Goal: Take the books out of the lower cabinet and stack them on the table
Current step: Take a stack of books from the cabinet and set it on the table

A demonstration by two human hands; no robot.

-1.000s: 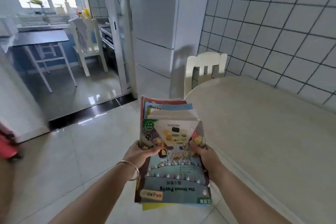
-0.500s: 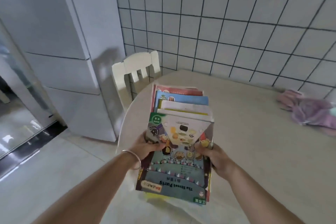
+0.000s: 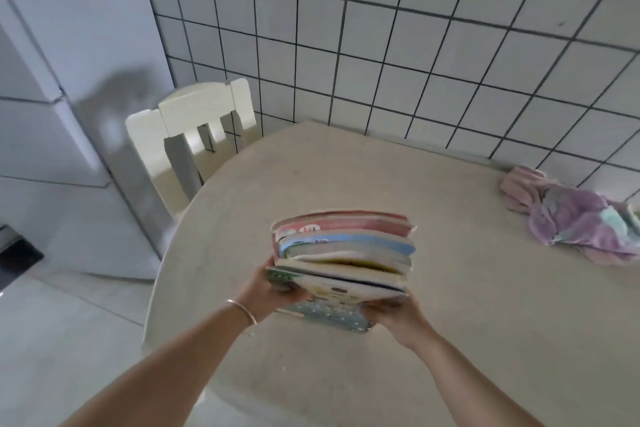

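**Stack of picture books held over the table, both hands at its near end**

My left hand [image 3: 268,291] grips the near left corner of the stack of books [image 3: 343,263], fingers curled under and round the edge; a thin bangle [image 3: 242,310] sits on that wrist. My right hand [image 3: 394,314] clasps the near right corner in the same way, fingers wrapped round the lowest covers. The stack lies between the two hands, tilted so that its far end points away from me over the table [image 3: 450,340]. Whether the underside already touches the tabletop I cannot tell; it looks just above it.

The books are thin, soft-covered and of unequal size, with their edges stepped rather than flush. I judge the bundle moderately heavy but floppy: the glossy covers are likely to slide over one another if the tilt grows, and the topmost books could fan out. The safest hold seems to be the present one, at both near corners with fingers beneath the bottom book, lowering the stack flat before letting go.

Beyond the stack, a crumpled pink and purple cloth [image 3: 575,218] lies at the far right of the table, well apart. A cream chair [image 3: 194,128] stands at the far left rim, before the tiled wall [image 3: 415,45].
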